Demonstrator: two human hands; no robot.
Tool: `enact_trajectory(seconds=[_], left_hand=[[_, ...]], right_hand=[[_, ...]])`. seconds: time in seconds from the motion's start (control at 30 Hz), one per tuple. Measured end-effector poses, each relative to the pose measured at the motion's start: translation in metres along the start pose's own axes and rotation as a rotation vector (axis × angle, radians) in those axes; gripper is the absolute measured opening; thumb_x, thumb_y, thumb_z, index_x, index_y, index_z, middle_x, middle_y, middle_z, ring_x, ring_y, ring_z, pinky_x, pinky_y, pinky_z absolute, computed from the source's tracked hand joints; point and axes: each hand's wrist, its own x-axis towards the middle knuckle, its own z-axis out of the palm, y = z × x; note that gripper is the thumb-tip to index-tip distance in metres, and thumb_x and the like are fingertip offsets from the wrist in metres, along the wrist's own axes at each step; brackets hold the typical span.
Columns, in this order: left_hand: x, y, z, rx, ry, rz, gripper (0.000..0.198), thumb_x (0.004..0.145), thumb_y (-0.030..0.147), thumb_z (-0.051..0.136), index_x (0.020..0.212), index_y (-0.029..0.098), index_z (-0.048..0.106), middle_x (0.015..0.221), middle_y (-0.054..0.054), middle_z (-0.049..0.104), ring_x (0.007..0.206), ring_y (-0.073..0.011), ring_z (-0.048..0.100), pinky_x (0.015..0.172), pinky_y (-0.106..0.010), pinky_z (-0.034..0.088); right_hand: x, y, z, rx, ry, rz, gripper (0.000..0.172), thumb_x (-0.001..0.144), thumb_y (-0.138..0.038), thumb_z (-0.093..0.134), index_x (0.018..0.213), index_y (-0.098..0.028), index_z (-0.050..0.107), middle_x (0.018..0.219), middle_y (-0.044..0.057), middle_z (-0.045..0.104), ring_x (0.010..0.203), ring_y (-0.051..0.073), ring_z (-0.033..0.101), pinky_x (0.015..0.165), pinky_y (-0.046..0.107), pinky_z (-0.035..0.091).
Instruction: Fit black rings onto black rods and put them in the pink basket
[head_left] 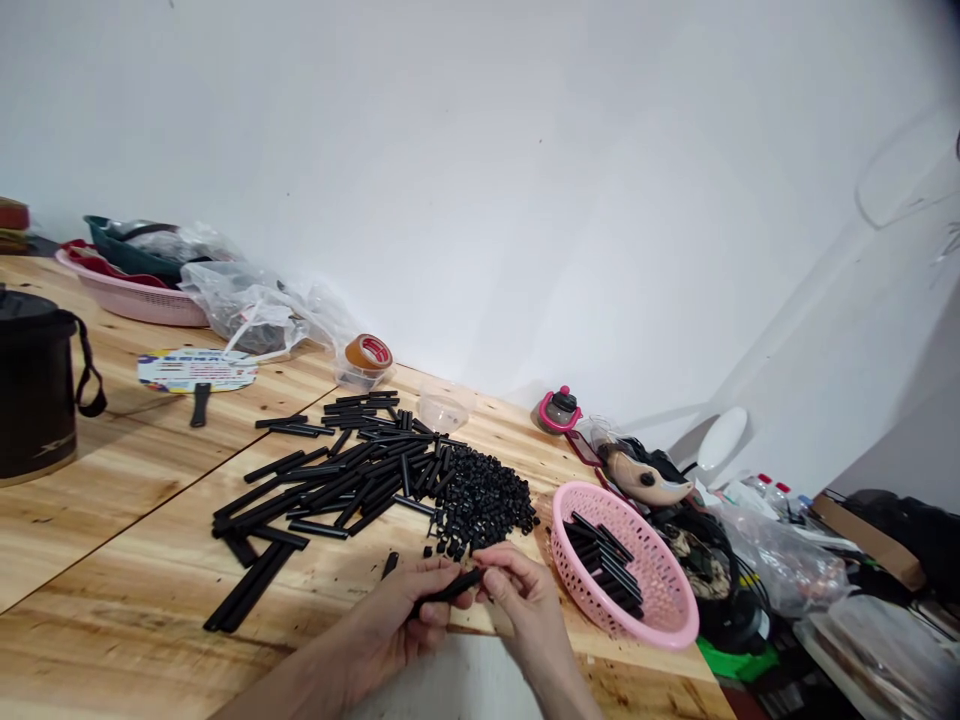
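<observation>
My left hand [411,600] is closed around a short black tube [450,590], which slants up to the right near the table's front edge. At the tube's right end my right hand [523,597] is pinched, thumb against fingers; whatever lies between the fingertips is hidden. Beyond my hands a heap of small black pieces [484,495] is spread on the wood. Left of that heap lies a loose pile of black tubes [337,480], some crossing each other. A pink oval basket [667,580] to the right of my hands holds several more black tubes [606,565].
A roll of tape [368,352] sits on a clear container, with another clear tub [444,408] nearby. At left stand a black bucket [34,390] and a paper fan [196,372]. A pink-lidded jar [559,410] is near the wall; clutter with a plastic bag [787,560] fills the right.
</observation>
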Motion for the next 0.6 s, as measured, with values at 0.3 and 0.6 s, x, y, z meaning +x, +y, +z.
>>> enact_trajectory(seconds=[0.3,0.6], left_hand=[[-0.006,0.0,0.007,0.143,-0.023,0.059,0.031,0.079,0.041,0.075,0.086,0.012,0.067,0.081,-0.001,0.064,0.046,-0.0006,0.035,0.044,-0.015,0.022],[-0.008,0.005,0.009,0.378,-0.06,0.099,0.038,0.075,0.05,0.076,0.083,0.016,0.06,0.08,0.001,0.064,0.047,-0.0017,0.032,0.046,-0.019,0.012]], right_hand=[[-0.003,-0.005,0.005,-0.105,-0.01,-0.03,0.017,0.089,-0.036,0.063,0.09,-0.02,0.069,0.074,0.001,0.061,0.066,0.015,0.058,0.062,0.025,0.044],[-0.008,-0.007,-0.003,-0.503,-0.04,-0.073,0.027,0.099,-0.039,0.045,0.088,-0.019,0.059,0.078,0.001,0.056,0.072,0.016,0.052,0.064,0.026,0.037]])
